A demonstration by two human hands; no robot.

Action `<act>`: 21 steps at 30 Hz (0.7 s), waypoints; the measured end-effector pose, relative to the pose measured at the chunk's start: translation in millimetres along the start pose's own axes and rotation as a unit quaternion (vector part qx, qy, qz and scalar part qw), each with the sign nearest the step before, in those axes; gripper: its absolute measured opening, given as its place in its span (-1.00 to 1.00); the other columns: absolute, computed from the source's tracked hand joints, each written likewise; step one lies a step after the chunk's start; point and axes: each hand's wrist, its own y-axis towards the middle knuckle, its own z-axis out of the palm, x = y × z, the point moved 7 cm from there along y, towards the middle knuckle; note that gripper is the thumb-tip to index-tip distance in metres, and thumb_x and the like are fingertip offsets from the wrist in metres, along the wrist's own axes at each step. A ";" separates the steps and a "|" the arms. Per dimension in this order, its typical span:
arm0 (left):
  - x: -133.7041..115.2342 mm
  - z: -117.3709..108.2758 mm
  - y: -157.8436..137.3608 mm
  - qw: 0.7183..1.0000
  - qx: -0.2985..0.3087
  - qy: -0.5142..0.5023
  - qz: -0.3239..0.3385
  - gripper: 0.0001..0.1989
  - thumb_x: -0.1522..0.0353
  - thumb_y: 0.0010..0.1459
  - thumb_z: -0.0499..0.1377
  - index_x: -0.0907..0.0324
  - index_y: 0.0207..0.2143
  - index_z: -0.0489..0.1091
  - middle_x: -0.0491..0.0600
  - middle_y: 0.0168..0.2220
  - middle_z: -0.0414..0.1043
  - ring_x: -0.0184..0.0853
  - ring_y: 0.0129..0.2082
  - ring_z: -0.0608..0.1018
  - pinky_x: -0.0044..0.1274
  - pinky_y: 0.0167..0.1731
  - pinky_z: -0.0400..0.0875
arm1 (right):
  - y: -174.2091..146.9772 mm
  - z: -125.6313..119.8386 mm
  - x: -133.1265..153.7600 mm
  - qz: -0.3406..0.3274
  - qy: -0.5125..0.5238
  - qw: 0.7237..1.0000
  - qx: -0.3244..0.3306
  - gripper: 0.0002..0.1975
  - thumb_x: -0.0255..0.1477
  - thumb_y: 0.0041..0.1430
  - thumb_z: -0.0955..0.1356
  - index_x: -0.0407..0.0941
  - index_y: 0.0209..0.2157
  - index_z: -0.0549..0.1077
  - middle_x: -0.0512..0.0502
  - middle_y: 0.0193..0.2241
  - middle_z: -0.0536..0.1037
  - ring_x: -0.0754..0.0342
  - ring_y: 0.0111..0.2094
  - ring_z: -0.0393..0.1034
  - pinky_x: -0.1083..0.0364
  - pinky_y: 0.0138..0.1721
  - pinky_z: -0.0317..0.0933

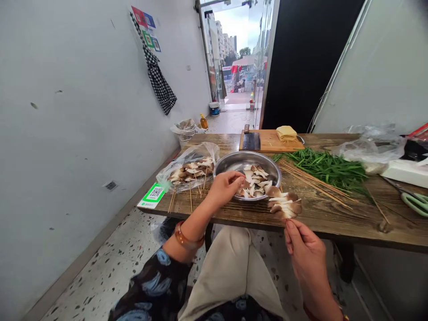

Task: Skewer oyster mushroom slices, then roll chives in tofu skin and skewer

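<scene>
Threading sliced mushrooms onto a bamboo skewer at the near edge of a wooden tabletop.

My right hand (306, 252) pinches the bare end of a skewer of mushroom slices (284, 204), which lies across the near edge of the tabletop (334, 218), just right of the steel bowl (230, 162). My left hand (225, 187) is curled at the bowl's near rim, fingertips closed on a slice from the loose mushrooms (256, 180) inside. To do this well, I judge each slice should be pierced through its thick stem, pushed snug against the last piece, with the skewer kept level. Finished skewers (190, 174) rest in a plastic bag towards the left edge; spare bamboo sticks (310, 180) and green chives (329, 167) lie right of the bowl, a cutting board (270, 141) at the far edge.
</scene>
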 end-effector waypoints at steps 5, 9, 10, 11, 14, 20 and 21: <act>11.0 29.1 57.0 0.966 0.078 0.242 0.051 -0.78 0.38 0.09 0.09 0.25 -0.34 0.53 -0.02 -0.42 0.53 -0.33 -0.41 0.48 -0.54 -0.35 0.30 | 33.1 3.2 13.1 -0.031 0.027 0.999 -0.011 -0.68 -0.17 0.03 0.42 -0.16 -0.36 0.52 0.13 -0.69 0.28 0.27 -0.71 0.04 0.23 -0.72 -0.08; 15.4 44.5 85.4 0.942 0.099 0.315 0.057 -0.78 0.46 0.05 0.08 0.22 -0.36 0.53 0.03 -0.37 0.53 -0.27 -0.33 0.50 -0.51 -0.27 0.32 | 54.8 5.0 13.7 -0.038 0.054 0.998 -0.013 -0.68 -0.16 0.00 0.43 -0.16 -0.37 0.51 0.14 -0.67 0.28 0.28 -0.70 0.05 0.25 -0.72 -0.06; 15.7 47.4 90.6 0.941 0.102 0.318 0.059 -0.78 0.47 0.04 0.08 0.22 -0.36 0.53 0.03 -0.36 0.53 -0.26 -0.31 0.51 -0.50 -0.24 0.33 | 58.8 4.1 11.9 -0.038 0.059 0.997 -0.016 -0.67 -0.16 0.00 0.43 -0.16 -0.34 0.51 0.14 -0.66 0.29 0.28 -0.70 0.05 0.25 -0.72 -0.06; 16.3 50.3 95.5 0.940 0.106 0.319 0.061 -0.78 0.48 0.03 0.09 0.21 -0.36 0.53 0.04 -0.36 0.53 -0.26 -0.30 0.51 -0.50 -0.23 0.33 | 62.1 2.9 9.5 -0.036 0.064 0.997 -0.021 -0.66 -0.16 0.00 0.43 -0.16 -0.33 0.51 0.13 -0.65 0.30 0.28 -0.69 0.06 0.25 -0.73 -0.06; 22.6 60.1 107.5 0.939 0.119 0.318 0.058 -0.79 0.47 0.03 0.10 0.20 -0.35 0.53 0.02 -0.39 0.52 -0.27 -0.33 0.51 -0.51 -0.25 0.33 | 68.3 -1.0 0.5 -0.029 0.066 0.997 -0.031 -0.64 -0.16 0.01 0.43 -0.17 -0.29 0.52 0.10 -0.63 0.32 0.27 -0.67 0.07 0.26 -0.73 -0.06; 44.2 75.9 117.7 0.948 0.123 0.291 0.029 -0.82 0.32 -0.02 0.22 0.22 -0.35 0.50 -0.01 -0.47 0.48 -0.26 -0.39 0.50 -0.51 -0.32 0.34 | 69.5 3.5 -5.4 -0.031 0.025 0.999 -0.010 -0.63 -0.14 0.09 0.38 -0.19 -0.29 0.51 0.12 -0.65 0.28 0.26 -0.69 0.08 0.24 -0.72 -0.02; 46.4 76.3 118.1 0.951 0.119 0.284 0.025 -0.82 0.34 -0.05 0.24 0.22 -0.35 0.50 -0.01 -0.47 0.48 -0.26 -0.39 0.50 -0.50 -0.31 0.34 | 68.9 4.5 -4.6 -0.031 0.021 0.999 -0.009 -0.64 -0.14 0.10 0.37 -0.18 -0.29 0.51 0.12 -0.65 0.27 0.26 -0.69 0.07 0.24 -0.71 -0.03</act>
